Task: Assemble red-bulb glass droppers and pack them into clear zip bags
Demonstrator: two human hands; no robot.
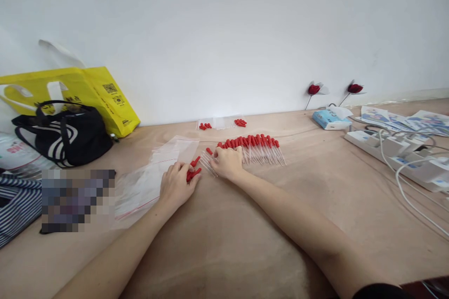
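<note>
Clear thin tubes with red bulb caps (263, 147) lie side by side in a row on the table. My right hand (228, 161) is at the row's left end, fingers bent down over the tubes; what its fingertips hold, if anything, is hidden. Left of it, some clear tubes (206, 163) lie by its fingers. Loose red caps (193, 174) lie by the fingertips of my left hand (177, 181), whose curved fingers are partly spread, with thumb apart, on the table. Flat clear plastic bags (150, 175) are spread beside and beyond that hand.
More red caps (240, 123) and a clear bag (219, 123) lie near the wall. A yellow bag (121, 107) and black bag (84, 135) stand at left. A tissue pack (329, 120), power strips (396, 154) with white cables and papers are at right.
</note>
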